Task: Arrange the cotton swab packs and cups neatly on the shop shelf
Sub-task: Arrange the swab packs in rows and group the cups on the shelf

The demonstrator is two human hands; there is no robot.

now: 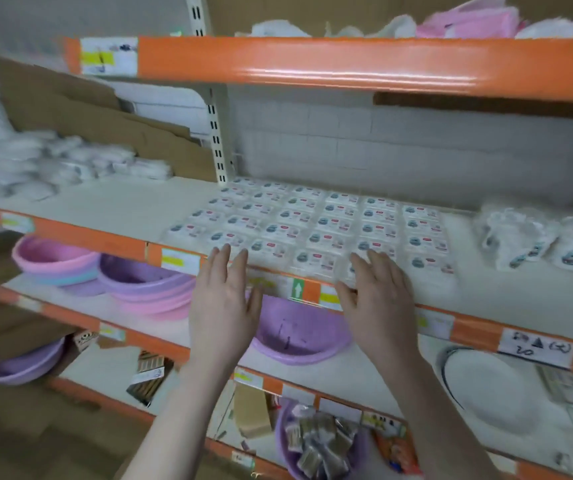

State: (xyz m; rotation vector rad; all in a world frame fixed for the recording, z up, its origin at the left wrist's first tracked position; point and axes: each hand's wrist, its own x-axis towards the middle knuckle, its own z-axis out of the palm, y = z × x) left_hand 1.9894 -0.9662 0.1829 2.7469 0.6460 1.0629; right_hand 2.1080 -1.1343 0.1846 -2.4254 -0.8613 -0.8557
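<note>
The middle shelf [132, 206] is a pale board with an orange front edge carrying price labels. On it, flat cotton swab packs [316, 223] lie in a tight grid of rows, reaching from the back wall to the front edge. Just right of the grid, wrapped white cups [534, 240] lie on their sides in a loose cluster. At the far left of the board sits a blurred heap of white wrapped packets [53, 161], well apart from the grid
</note>
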